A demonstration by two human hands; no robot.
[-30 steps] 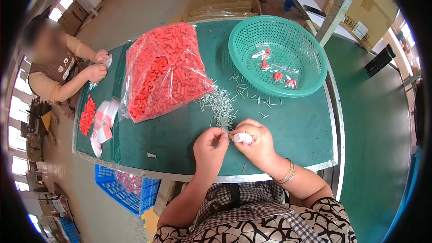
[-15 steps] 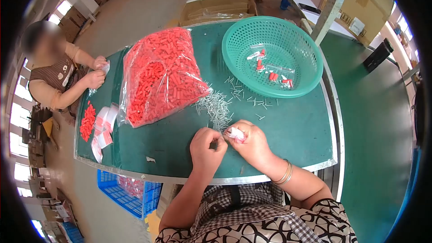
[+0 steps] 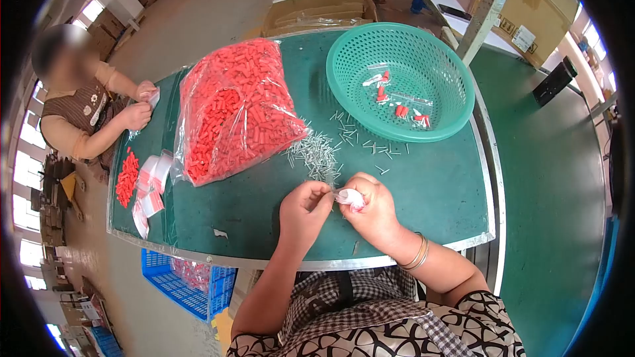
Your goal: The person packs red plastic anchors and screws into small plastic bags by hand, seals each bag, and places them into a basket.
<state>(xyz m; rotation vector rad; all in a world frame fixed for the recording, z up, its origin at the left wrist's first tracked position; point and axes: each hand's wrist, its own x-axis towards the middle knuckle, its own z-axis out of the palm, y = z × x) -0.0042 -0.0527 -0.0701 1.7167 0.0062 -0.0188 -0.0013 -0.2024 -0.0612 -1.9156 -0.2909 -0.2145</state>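
My two hands, left (image 3: 304, 215) and right (image 3: 372, 208), nearly meet over the green counter (image 3: 251, 215); the right grips a crumpled white-and-pink packet (image 3: 350, 199), the left pinches its fingertips beside it. Metal pins (image 3: 315, 155) lie just beyond, near a clear bag of red pieces (image 3: 241, 109).

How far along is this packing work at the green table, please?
It looks early, I would judge. Seemingly done: a few small packets with red pieces in the green basket. In hand: the right hand grips a white-and-red bundle, fingertips close to those of the left hand. Left: the big bag of red pieces and the loose screw-like pile.
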